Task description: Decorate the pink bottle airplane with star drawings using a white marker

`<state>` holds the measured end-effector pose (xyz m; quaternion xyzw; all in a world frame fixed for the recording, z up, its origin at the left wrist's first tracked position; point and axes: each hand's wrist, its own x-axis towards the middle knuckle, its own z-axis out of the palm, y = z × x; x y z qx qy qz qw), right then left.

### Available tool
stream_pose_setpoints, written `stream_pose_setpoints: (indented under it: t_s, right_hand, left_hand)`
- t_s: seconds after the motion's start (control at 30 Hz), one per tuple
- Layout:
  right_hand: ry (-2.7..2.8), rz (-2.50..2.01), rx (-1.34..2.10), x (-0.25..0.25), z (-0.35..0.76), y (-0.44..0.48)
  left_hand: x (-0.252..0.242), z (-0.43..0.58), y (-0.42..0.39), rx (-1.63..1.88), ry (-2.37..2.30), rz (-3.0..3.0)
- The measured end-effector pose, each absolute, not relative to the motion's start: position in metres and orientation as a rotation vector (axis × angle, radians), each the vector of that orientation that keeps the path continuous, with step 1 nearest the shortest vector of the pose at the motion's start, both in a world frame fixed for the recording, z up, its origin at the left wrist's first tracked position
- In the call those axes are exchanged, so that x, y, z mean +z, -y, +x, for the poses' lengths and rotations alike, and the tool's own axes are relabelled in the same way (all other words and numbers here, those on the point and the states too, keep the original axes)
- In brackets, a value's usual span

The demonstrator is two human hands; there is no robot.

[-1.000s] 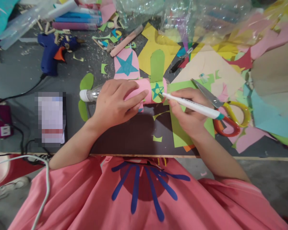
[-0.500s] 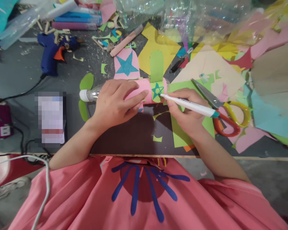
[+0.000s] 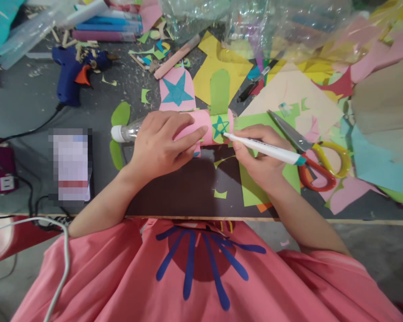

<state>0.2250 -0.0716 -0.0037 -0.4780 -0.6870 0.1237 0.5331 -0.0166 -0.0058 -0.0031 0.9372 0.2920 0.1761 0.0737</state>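
Note:
A clear plastic bottle (image 3: 130,132) with a white cap lies on its side, wrapped in pink paper with a light green band near its base. My left hand (image 3: 163,143) is closed over the bottle's middle and presses it to the table. In my right hand (image 3: 263,152) is a white marker (image 3: 272,150) with a teal end. Its tip touches the green band at the lower edge of a teal star outline (image 3: 220,127). Green paper ovals (image 3: 121,113) stick out beside the bottle's neck. Above the wrap stands a pink paper piece bearing a teal star (image 3: 177,89).
Scissors (image 3: 305,142) with red and yellow handles lie right of my right hand, among paper sheets and scraps. A blue glue gun (image 3: 69,78) and a phone (image 3: 72,165) are on the left. Clear plastic bottles (image 3: 255,27) and markers (image 3: 107,24) line the back.
The marker tip has shifted slightly left and down on the star. My left hand keeps its place on the bottle. A shoe near the red stool at lower left is gone from view.

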Motion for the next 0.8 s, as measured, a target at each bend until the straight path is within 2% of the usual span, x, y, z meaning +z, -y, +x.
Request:
stream_pose_setpoints:
  t_s: [0.3, 0.5, 0.8]
  right_hand:
    - [1.575, -1.164, 0.272, -0.0044, 0.223, 0.071]
    - [1.597, -1.144, 0.3, -0.0042, 0.2237, 0.0722]
    - [1.595, -1.182, 0.279, -0.0053, 0.2242, 0.0726]
  left_hand:
    - [-0.0062, -0.0171, 0.0075, 0.721, -0.837, 3.005]
    - [-0.0051, -0.0164, 0.006, 0.527, -0.906, 2.844]
    - [-0.0061, -0.0172, 0.0044, 0.54, -0.887, 2.794]
